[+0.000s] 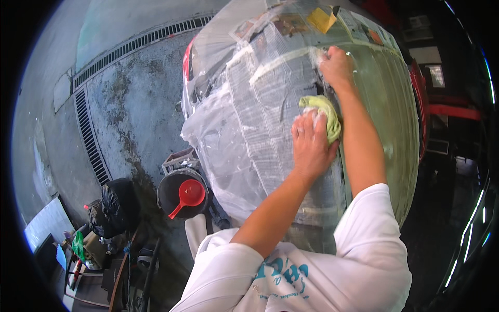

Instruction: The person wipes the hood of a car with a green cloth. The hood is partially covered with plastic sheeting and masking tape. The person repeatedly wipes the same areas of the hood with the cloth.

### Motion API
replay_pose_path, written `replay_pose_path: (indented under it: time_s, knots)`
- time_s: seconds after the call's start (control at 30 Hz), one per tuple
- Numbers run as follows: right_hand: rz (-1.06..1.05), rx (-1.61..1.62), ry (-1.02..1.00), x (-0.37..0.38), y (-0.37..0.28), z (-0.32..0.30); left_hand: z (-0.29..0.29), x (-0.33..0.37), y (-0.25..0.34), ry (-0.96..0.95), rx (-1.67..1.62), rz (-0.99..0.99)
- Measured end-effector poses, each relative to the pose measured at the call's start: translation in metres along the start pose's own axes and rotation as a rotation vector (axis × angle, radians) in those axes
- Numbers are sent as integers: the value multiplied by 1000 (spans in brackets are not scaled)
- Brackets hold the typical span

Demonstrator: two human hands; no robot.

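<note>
A car body partly wrapped in clear plastic film [218, 135] and masking paper lies in front of me. My left hand [313, 141] presses a wet yellow-green cloth [332, 117] onto the wrapped surface, fingers bent over it, with white foam around them. Farther off, my right hand [338, 67] is closed in a fist at the border between the film and a bare, dull greenish panel [382, 125]. Whitish matter shows beside its fingers, but what they hold is hidden. Strips of pale masking tape [275, 65] cross the film.
A red dipper [191, 193] rests in a black bucket [169, 190] at the lower left of the car. A yellow piece of paper [322, 20] lies on the far end. Black bags [119, 203] and a cluttered cart [99, 291] stand at left. A drain grate [91, 138] crosses the floor.
</note>
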State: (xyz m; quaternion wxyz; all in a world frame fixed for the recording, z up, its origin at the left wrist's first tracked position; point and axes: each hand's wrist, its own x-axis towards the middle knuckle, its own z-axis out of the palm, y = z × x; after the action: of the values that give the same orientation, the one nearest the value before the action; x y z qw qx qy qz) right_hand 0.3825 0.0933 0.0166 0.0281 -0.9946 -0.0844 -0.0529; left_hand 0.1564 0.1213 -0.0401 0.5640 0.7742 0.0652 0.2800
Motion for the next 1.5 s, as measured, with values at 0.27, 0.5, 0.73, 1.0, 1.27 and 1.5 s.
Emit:
replay_pose_path:
  time_s: [0.27,0.5,0.73,1.0,1.27,1.5]
  knots:
    - [-40,258,45,16,47,9,3,1,-5,29,-11,36]
    - [77,273,-139,39,49,17,-1,1,-5,3,1,32]
    - [54,319,-168,6,58,7,0,7,-8,49,9,18]
    - [172,311,-64,36,20,-2,0,5,-1,30,-7,43]
    - [123,306,-69,0,43,0,0,5,-4,33,-6,38]
    - [154,285,-114,-3,44,-1,-1,3,-8,20,13,2]
